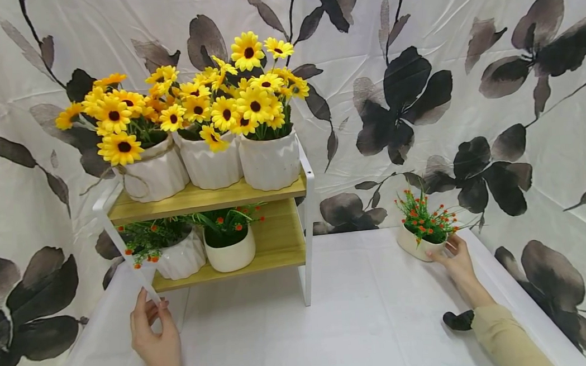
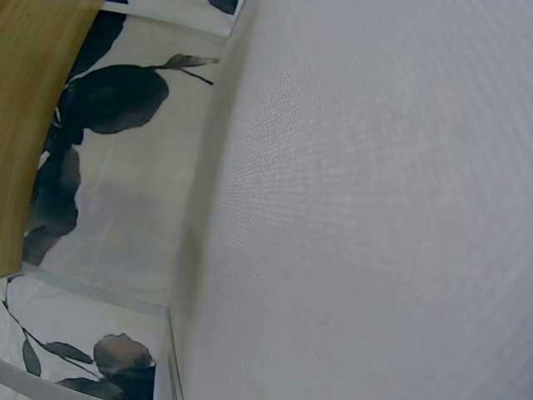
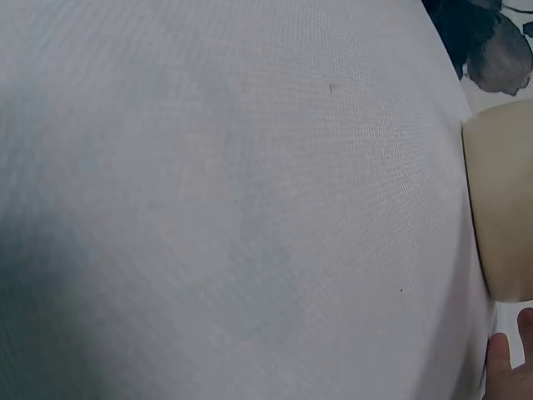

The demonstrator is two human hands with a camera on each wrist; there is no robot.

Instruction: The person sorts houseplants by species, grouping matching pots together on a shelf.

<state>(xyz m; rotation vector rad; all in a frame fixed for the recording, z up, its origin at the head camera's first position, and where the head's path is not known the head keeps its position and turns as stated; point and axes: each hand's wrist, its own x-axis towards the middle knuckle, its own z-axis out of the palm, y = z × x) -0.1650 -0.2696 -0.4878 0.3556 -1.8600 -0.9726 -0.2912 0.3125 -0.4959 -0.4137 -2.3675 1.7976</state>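
At the left, my left hand (image 1: 155, 340) pinches the lower front end of the white side frame (image 1: 108, 216) of a two-tier wooden plant shelf (image 1: 275, 265). My right hand (image 1: 459, 265) holds a small cream pot (image 1: 408, 243) of red-orange flowers at the table's right side, thumb at the front and fingers on the right. That pot (image 3: 504, 204) shows at the right wrist view's edge, with fingertips (image 3: 498, 358) below it. Only part of a shelf board (image 2: 37, 125) shows in the left wrist view; the left hand is out of sight there.
Several white pots of yellow sunflowers (image 1: 255, 106) fill the upper board. On the lower board stand a ribbed white pot (image 1: 182, 258) and a smooth cream pot (image 1: 230, 253), both with orange-red flowers. Floral cloth (image 1: 470, 110) hangs behind the white table (image 1: 356, 313).
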